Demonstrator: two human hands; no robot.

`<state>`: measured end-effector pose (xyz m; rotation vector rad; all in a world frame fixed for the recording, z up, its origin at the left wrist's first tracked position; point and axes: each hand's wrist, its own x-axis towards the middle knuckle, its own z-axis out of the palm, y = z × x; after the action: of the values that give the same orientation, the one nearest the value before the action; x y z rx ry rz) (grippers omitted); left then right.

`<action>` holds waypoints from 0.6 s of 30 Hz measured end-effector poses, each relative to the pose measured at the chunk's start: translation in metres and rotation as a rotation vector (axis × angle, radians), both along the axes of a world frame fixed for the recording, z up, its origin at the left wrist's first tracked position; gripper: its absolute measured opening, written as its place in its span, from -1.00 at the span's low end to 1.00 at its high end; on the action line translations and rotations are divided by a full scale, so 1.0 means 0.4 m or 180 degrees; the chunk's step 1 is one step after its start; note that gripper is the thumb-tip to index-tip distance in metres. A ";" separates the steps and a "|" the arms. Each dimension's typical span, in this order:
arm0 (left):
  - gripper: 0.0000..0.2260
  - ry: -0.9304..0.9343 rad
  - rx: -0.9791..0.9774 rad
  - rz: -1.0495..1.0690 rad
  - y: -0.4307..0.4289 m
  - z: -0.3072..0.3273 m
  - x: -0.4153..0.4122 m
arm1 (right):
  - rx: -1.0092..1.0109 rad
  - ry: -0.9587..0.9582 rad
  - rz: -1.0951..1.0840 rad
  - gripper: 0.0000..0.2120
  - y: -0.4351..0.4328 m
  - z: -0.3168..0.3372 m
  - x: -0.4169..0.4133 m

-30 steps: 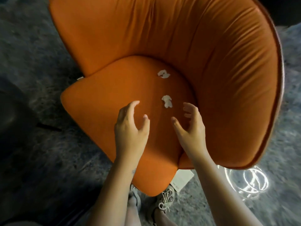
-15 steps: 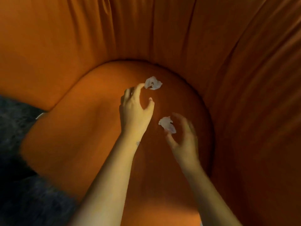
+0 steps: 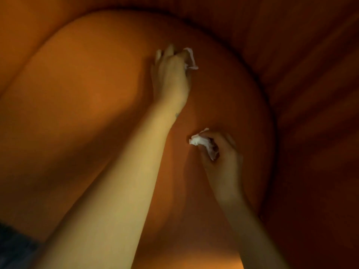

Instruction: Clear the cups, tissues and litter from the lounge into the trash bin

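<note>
Orange seat cushion [image 3: 87, 113], dimly lit, with the backrest [image 3: 310, 74] rising far and right. My left hand [image 3: 171, 74], at the far centre of the seat, curls its fingers and pinches a crumpled tissue [image 3: 191, 59] whose edge sticks out to the right. My right hand [image 3: 219, 152], nearer, closes thumb and fingers on a second crumpled tissue [image 3: 202, 141]. Risks: each wad is only partly enclosed, so a slack grip on lifting may drop it toward the crease [image 3: 273, 121] beside the backrest. Thin paper may also tear, leaving scraps.
</note>
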<state>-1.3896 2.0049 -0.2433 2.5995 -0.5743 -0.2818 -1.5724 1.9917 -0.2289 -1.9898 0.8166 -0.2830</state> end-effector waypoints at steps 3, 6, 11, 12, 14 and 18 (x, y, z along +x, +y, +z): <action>-0.88 0.0324 -0.0479 0.0212 0.032 0.040 -0.040 | 0.0112 0.0102 -0.0170 -0.80 -0.004 0.041 -0.008; -0.92 0.0450 -0.1174 0.0716 0.075 0.117 -0.115 | 0.0023 -0.0176 -0.0263 -0.86 -0.028 0.111 -0.001; -0.70 0.0868 -0.2152 0.1354 0.142 0.282 -0.275 | -0.0025 -0.0829 -0.0326 -0.85 -0.035 0.280 0.012; -0.70 0.0956 -0.2306 0.1448 0.156 0.317 -0.307 | 0.0040 -0.0912 -0.0242 -0.85 -0.027 0.318 0.003; -0.75 0.0909 -0.2499 0.1540 0.181 0.390 -0.366 | 0.0130 -0.1092 -0.0009 -0.85 -0.015 0.396 -0.028; -0.76 0.0872 -0.3062 0.1690 0.207 0.553 -0.483 | 0.0256 -0.1420 0.0447 -0.80 -0.003 0.548 -0.103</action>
<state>-1.5826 2.0877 -0.0221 1.6444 0.1005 -0.1259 -1.6136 1.9907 -0.0097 -1.8025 0.3958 -0.5769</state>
